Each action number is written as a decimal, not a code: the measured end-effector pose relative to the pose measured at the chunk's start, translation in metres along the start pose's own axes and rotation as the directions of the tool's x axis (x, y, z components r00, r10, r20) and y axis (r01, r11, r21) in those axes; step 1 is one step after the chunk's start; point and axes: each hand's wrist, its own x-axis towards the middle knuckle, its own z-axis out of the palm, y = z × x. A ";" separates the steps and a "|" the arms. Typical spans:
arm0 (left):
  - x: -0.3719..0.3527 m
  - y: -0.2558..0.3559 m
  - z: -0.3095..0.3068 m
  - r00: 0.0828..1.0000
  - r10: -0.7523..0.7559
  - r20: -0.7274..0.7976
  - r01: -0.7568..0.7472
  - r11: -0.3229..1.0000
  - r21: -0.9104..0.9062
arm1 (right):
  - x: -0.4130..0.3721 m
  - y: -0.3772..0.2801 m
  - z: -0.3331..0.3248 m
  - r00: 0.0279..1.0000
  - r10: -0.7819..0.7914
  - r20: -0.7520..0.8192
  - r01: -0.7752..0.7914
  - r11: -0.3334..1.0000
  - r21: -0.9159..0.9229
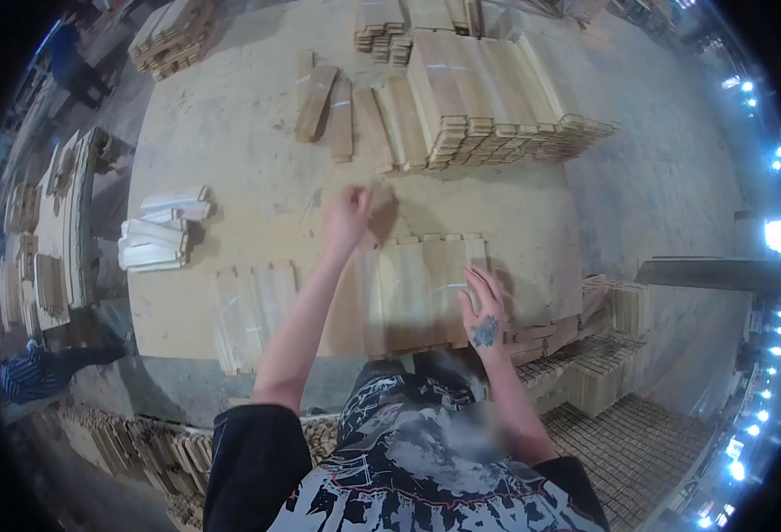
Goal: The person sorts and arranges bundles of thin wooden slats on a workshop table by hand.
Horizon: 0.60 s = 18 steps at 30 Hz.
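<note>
Above the middle of the table my left hand [349, 215] is closed, its fingers curled together; whatever they may hold is hidden. Just below it, a row of pale wooden planks [421, 288] lies side by side near the front edge. My right hand [484, 306] is open, fingers stretched and a little apart, at the right end of this row. To the left lies a smaller group of planks [250, 310]. Beyond my left hand several loose boards [318, 105] rest in front of the back edge.
A tall stack of boards [497, 89] stands at the back right of the table [257, 177]. White strips [156, 235] are heaped at the left. Wood piles [621, 355] lie below at the right. Another person [36, 371] is at the far left, and one more [76, 62] at the upper left.
</note>
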 end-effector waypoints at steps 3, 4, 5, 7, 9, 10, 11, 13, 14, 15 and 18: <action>0.064 0.027 0.041 0.951 0.217 -0.218 -0.167 0.960 0.225 | -0.017 0.022 -0.013 0.986 0.125 -0.112 -0.131 0.990 -0.045; 0.076 0.032 0.051 0.955 0.204 -0.217 -0.144 0.954 0.263 | -0.020 0.028 -0.017 0.981 0.157 -0.114 -0.160 0.987 -0.020; 0.084 0.038 0.057 0.958 0.189 -0.216 -0.118 0.946 0.303 | -0.023 0.030 -0.022 0.975 0.189 -0.113 -0.189 0.982 0.007; 0.087 0.041 0.062 0.970 0.159 -0.185 -0.092 0.941 0.325 | -0.027 0.036 -0.029 0.962 0.257 -0.097 -0.251 0.966 0.066; 0.091 0.029 0.051 0.983 0.134 -0.126 -0.092 0.953 0.290 | -0.031 0.041 -0.034 0.944 0.322 -0.069 -0.311 0.941 0.133; 0.087 0.022 0.043 0.999 -0.011 -0.046 0.010 1.000 -0.015 | -0.032 0.047 -0.035 0.942 0.328 -0.071 -0.316 0.938 0.142; 0.075 0.013 0.031 0.990 -0.126 0.068 0.142 0.941 -0.307 | -0.033 0.053 -0.033 0.941 0.330 -0.072 -0.317 0.936 0.152; 0.038 -0.004 0.000 0.931 -0.165 0.327 0.345 0.693 -0.633 | -0.032 0.064 -0.026 0.937 0.344 -0.064 -0.329 0.928 0.173; 0.014 -0.006 -0.018 0.894 -0.110 0.435 0.411 0.589 -0.696 | -0.030 0.069 -0.024 0.931 0.362 -0.041 -0.347 0.916 0.200; -0.009 -0.003 -0.031 0.890 -0.157 0.428 0.438 0.554 -0.708 | -0.024 0.073 -0.022 0.926 0.377 -0.015 -0.365 0.904 0.223; -0.072 -0.007 -0.053 0.882 -0.255 0.397 0.472 0.495 -0.730 | -0.003 0.065 -0.019 0.917 0.393 0.068 -0.395 0.870 0.294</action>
